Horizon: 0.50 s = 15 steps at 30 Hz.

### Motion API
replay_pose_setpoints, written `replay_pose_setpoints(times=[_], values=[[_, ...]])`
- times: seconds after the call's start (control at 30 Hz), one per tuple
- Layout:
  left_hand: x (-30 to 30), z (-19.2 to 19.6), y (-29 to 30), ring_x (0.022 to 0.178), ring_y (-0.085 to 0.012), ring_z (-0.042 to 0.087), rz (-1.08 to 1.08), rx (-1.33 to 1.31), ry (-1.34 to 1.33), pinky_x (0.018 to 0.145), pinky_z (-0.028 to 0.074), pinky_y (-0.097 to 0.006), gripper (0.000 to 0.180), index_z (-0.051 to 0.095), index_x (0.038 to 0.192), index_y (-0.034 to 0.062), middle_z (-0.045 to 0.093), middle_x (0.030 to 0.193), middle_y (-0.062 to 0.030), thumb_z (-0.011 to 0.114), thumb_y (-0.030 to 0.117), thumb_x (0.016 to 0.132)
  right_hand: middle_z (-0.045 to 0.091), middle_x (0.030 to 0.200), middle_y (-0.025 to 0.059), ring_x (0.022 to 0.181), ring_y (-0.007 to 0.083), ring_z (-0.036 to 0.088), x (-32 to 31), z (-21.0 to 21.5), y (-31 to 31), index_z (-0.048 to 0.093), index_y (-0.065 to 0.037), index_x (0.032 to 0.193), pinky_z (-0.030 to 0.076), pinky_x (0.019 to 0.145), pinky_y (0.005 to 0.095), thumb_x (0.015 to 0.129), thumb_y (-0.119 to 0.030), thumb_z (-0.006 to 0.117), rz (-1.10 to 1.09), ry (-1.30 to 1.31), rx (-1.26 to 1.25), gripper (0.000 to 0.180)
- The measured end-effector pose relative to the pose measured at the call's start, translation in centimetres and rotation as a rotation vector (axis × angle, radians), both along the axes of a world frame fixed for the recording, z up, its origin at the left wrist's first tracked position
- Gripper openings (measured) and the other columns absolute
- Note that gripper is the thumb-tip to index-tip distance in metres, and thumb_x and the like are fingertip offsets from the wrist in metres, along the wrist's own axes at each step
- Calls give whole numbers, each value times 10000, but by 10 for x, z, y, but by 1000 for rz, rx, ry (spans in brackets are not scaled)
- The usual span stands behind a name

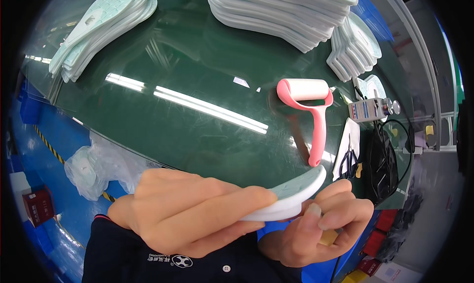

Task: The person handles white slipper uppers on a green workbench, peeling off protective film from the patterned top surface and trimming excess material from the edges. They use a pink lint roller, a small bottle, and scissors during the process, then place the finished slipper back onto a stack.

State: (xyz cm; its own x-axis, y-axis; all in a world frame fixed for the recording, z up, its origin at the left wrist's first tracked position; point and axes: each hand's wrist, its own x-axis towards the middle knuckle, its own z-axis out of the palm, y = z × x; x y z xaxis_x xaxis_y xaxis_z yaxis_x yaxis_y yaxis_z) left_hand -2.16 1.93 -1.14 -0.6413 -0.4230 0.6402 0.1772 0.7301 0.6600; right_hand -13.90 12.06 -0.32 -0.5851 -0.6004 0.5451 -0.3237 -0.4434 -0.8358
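Observation:
My left hand (192, 209) is closed around a curved pad (296, 190), white at the edge and pale green on top, tilted above the near edge of the table. Its right end sticks out past my fingers toward my right hand (321, 224). That hand is curled, with thumb and fingers drawn together beside the pad; what they pinch, if anything, is too small to make out. Just beyond the pad, a lint roller (318, 130) with a pink handle and a white roll lies on the green table (207, 150).
Stacks of similar pads stand far left (106, 24), far middle (281, 16) and far right (353, 48). At right are a bottle with a metal top (366, 110), scissors (349, 162) on a white sheet and a black bag (381, 167). A clear plastic bag (89, 167) hangs left.

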Motion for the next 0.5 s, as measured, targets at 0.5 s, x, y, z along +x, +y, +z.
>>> replay_pose_setpoints(times=[0.5], values=[[2, -3, 2, 450, -146, 562, 54, 23, -18, 381, 401, -212, 213, 607, 794, -5, 603, 609, -81, 670, 137, 647, 524, 597, 2, 593, 124, 442, 4, -4, 1, 540, -60, 717, 365, 532, 202, 501, 100, 673, 40, 48, 74, 300]])
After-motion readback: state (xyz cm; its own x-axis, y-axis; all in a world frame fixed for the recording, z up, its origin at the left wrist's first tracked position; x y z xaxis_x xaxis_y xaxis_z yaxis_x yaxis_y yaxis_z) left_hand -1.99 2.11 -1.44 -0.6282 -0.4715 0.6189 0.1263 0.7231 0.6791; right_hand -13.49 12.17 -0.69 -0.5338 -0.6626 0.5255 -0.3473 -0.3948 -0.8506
